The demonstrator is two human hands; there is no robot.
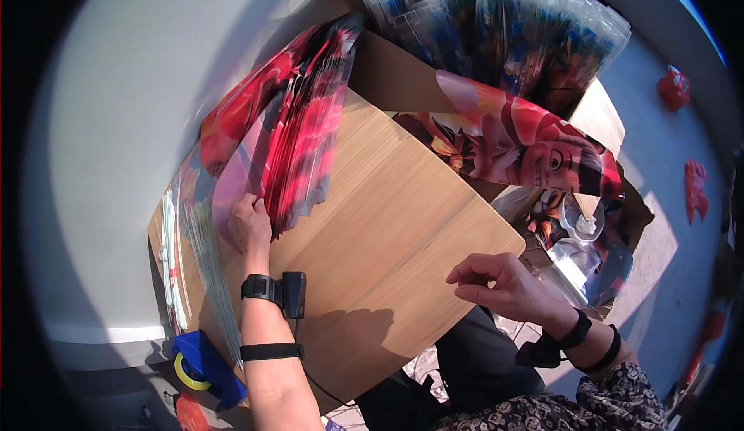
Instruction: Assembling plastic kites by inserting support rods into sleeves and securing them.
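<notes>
head view: the hands are well apart. the left hand [252, 222] has its fingers on the near end of a fanned pile of red and pink printed sheets [306, 129]; whether they pinch a sheet, i cannot tell. the pile lies ahead of this hand, on the left part of the wooden table [403, 222], and well to the left of the right hand [496, 285]. that hand hovers by the table's right corner, fingers loosely curled, a gap between them and the thumb. left of the left forearm lie thin white sticks [208, 253], with a blue tape dispenser [221, 374] nearer the body. beyond the right hand, another red printed sheet [504, 140] slants across the table's far edge, with clear plastic packets [519, 32] bunched behind it.
</notes>
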